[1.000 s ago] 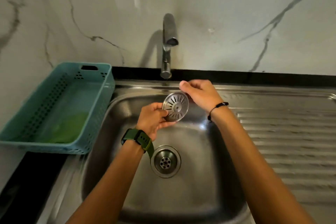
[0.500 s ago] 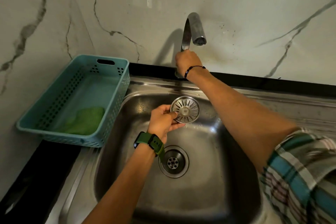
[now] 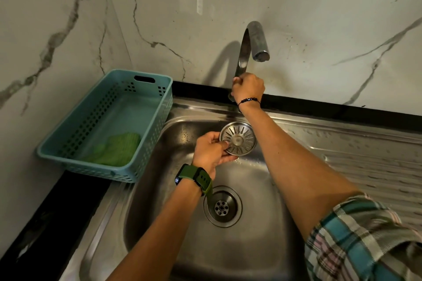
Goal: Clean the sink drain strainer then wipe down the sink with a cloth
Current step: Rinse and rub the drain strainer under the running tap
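My left hand [image 3: 209,151] grips the round steel drain strainer [image 3: 238,138] by its left edge and holds it above the steel sink [image 3: 251,246], below the tap spout. My right hand [image 3: 247,86] is closed around the base of the curved tap [image 3: 254,39] at the back of the sink. No water runs from the spout. The open drain hole [image 3: 222,206] lies in the basin floor under my left wrist. A green cloth [image 3: 116,149] lies inside the teal basket [image 3: 75,125] to the left.
The ribbed steel drainboard [image 3: 365,155] stretches to the right of the basin. A black counter edge [image 3: 45,223] runs along the left and behind the sink. A marble wall [image 3: 319,18] rises behind the tap.
My right hand let go of the strainer and reached back to grasp the tap base. My left hand kept the strainer over the basin. The view tilted upward.
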Motion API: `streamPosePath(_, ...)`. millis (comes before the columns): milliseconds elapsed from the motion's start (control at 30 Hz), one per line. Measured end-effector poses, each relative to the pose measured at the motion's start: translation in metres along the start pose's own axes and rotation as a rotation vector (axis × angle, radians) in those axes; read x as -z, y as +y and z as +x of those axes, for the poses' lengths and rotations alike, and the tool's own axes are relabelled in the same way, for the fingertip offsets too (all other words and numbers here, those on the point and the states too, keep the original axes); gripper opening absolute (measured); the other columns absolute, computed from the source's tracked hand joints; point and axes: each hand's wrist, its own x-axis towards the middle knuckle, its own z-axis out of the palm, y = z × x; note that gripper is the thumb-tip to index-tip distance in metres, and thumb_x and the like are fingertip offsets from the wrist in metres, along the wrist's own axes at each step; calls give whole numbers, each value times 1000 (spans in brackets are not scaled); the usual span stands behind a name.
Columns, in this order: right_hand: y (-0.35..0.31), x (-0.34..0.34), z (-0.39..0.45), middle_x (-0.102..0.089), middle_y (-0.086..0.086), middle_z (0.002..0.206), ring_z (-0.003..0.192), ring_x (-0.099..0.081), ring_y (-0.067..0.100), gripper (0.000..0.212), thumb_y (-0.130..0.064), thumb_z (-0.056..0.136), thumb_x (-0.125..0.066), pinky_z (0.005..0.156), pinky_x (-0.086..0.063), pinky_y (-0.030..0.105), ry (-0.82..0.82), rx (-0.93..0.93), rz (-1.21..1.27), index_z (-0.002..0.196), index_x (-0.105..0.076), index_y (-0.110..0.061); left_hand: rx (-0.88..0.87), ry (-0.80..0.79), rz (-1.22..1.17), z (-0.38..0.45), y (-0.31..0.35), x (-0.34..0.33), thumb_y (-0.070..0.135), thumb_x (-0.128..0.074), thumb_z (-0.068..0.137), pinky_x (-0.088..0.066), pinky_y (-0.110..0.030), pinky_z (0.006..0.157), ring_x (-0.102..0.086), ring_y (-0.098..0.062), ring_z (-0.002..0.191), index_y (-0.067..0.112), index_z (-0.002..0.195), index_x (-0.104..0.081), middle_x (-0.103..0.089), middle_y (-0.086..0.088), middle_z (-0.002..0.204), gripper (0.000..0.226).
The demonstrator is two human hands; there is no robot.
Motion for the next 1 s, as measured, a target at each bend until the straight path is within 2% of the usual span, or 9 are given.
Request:
streamPosePath(200, 6, 18, 13, -68, 21, 98, 93, -62, 33, 21, -14, 92, -50, 77, -45, 29, -205, 291, -206, 96, -67, -1, 35, -15, 12, 6, -4, -9, -3, -46, 91, -58, -25, 60, -64, -23, 85, 5, 103, -54, -62, -14, 101, 16)
streamPosePath(300, 3, 15, 13, -67, 17, 89, 73, -62, 24, 21, -13, 92, -50, 70, -47, 21, -273, 257, -126, 91, -67, -1, 41, -24, 6, 8, -6, -16, -3, -46, 91, -57, -23, 56, -64, -19, 79, 5, 101, -55, -63, -11, 94, 16)
streamPosePath(367, 2, 13, 15, -65, 15, 87, 64, -58, 19, 20, -11, 92, -49, 67, -54, 27, -313, 205, -78, 90, -65, 0, 43, -34, 12, 8, -7, -17, -4, -46, 90, -57, -22, 54, -64, -17, 78, 5, 100, -55, -62, -9, 92, 16)
streamPosePath(467, -4, 15, 16, -66, 17, 96, 83, -63, 26, 22, -11, 93, -46, 73, -49, 26, -390, 233, -123, 93, -65, 1, 46, -27, 24, 9, -9, -16, -3, -47, 90, -57, -20, 52, -63, -16, 78, 5, 101, -55, -62, -8, 93, 16)
streamPosePath(567, -8, 15, 17, -65, 12, 90, 76, -58, 19, 23, -13, 93, -48, 70, -44, 23, -436, 251, -146, 90, -65, 1, 53, -25, 3, 11, -8, -16, -3, -47, 90, -56, -19, 50, -64, -15, 76, 6, 98, -56, -63, -8, 91, 15)
streamPosePath(667, -4, 22, 10, -56, 1, 77, 66, -54, 13, 13, -8, 90, -50, 59, -44, 22, -391, 100, 88, 87, -62, -7, 62, -24, 27, 12, -6, -18, -3, -47, 90, -58, -22, 54, -64, -19, 79, 4, 100, -55, -63, -11, 97, 14)
streamPosePath(767, 5, 36, -19, -57, 6, 82, 63, -51, 12, 16, -1, 87, -49, 62, -45, 24, -265, -24, 315, 91, -63, -6, 60, -11, 34, 16, -5, -18, -4, -47, 89, -58, -25, 57, -65, -23, 81, 1, 103, -54, -63, -15, 99, 16)
streamPosePath(900, 12, 49, -66, -59, 10, 61, 41, -53, 11, 26, 8, 88, -43, 35, -39, 18, -636, -143, 496, 74, -62, -3, 49, -17, -17, 19, -2, -16, -7, -47, 88, -59, -27, 58, -65, -21, 74, 2, 95, -53, -64, -14, 90, 13)
streamPosePath(1000, 13, 54, -75, -58, 11, 65, 52, -55, 17, 27, 11, 87, -37, 42, -47, 20, -563, -148, 476, 80, -60, 1, 64, -23, -55, 19, -2, -14, -7, -47, 87, -59, -29, 57, -65, -22, 73, 4, 88, -52, -63, -14, 84, 12)
